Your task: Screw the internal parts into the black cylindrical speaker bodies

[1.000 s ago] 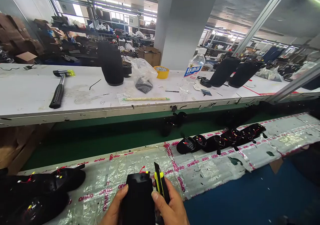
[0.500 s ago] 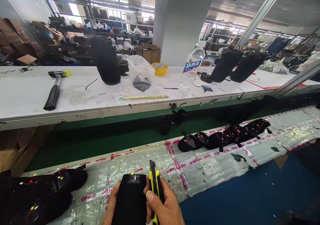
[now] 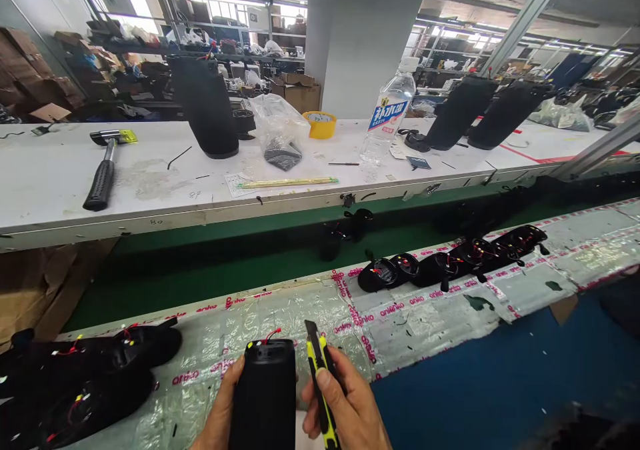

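Note:
My left hand [image 3: 219, 407] grips a black cylindrical speaker body [image 3: 263, 400] at the bottom of the view. A thin red wire [image 3: 273, 334] sticks out of its top end. My right hand [image 3: 345, 403] holds a yellow-and-black utility knife [image 3: 319, 370] upright, with the short blade [image 3: 312, 330] extended at the top. The knife stands just right of the speaker body, and I cannot see the blade touching it. The lower part of the speaker body is cut off by the frame edge.
A plastic-covered bench top [image 3: 280, 323] lies beneath my hands, with several black parts with red wires to the left and right. Beyond a green belt [image 3: 200, 280], a white bench [image 3: 160, 197] holds a hammer [image 3: 104, 169], black cylinders, a plastic bag, a water bottle and yellow tape.
The knife has swung slightly away from the speaker body, and more of the body's top end shows. The whole scene sits higher in the view, as my head has tilted down.

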A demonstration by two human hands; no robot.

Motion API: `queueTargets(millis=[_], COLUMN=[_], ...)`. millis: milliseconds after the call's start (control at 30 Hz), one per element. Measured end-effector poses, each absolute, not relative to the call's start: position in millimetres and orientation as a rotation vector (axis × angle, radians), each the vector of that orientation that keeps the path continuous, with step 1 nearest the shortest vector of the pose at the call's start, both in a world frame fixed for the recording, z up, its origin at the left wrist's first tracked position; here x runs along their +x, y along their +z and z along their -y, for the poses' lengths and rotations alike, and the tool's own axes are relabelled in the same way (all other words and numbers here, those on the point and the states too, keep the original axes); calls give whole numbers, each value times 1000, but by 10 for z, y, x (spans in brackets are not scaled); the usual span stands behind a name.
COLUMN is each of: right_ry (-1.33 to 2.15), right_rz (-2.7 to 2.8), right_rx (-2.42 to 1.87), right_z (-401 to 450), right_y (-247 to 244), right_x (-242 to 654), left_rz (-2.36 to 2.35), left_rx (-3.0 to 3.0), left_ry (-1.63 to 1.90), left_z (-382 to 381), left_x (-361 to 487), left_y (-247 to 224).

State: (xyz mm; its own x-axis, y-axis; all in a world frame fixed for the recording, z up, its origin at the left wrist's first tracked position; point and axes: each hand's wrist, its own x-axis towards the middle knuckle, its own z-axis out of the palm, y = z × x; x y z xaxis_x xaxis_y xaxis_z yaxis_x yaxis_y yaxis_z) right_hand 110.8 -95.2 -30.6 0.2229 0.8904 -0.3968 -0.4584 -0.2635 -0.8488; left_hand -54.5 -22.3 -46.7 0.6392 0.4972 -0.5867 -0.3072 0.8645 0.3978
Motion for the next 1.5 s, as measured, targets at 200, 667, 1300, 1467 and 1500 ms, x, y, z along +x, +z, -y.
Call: queueTargets(millis=[200, 667, 1300, 1467, 1500], right_ry=[1378, 750, 551, 802, 892], right_rz=[557, 1410, 1411, 1367, 1366], right_rx=[-1322, -1785, -2398, -2206, -2131], right_z=[1045, 1063, -378, -163, -115], right_y=[-346, -283, -926, -583, -488], right_x=[1123, 1538, 3600, 3499, 3432], left_rz=[-841, -1009, -1495, -1433, -1378], left_rx=[172, 346, 2063, 2203, 2215], left_ry=[502, 505, 719, 814, 809], left_z=[238, 196, -446, -370, -349], left_x=[-603, -704, -812, -711, -637], left_y=[-489, -495, -1587, -1306, -1162])
